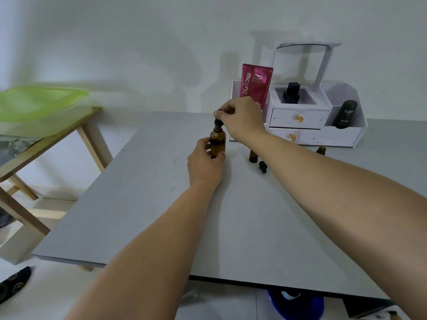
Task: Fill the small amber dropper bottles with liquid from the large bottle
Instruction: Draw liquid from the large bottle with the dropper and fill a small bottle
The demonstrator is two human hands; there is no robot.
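My left hand (205, 162) is curled round the lower body of the large amber bottle (217, 142), which stands upright on the gray table (150, 215), a little left of the middle. My right hand (240, 121) comes down from above and pinches the black dropper cap (218, 122) at the bottle's neck. I cannot tell whether the cap is seated or lifted.

My right forearm crosses in front of the other pieces. A small amber bottle (253, 155) stands just beside the arm, its top hidden behind it. A loose black dropper top (263, 166) lies on its side near that bottle's foot. A second small amber bottle (321, 150), uncapped, peeks above the arm farther right.

At the back of the table, against the white wall (138, 54), stands a white cosmetics organizer (342, 135) with two drawers. A pink Retinol Bright tube (256, 85) stands upright at its left end, a black square bottle (292, 92) sits in the top compartment, and a black Kahf bottle (344, 114) stands in the right one.

To the left is a wooden side table (92, 135) bearing a green plastic lid (39, 100), blurred. Something blue (295, 303) shows under the table's near edge.
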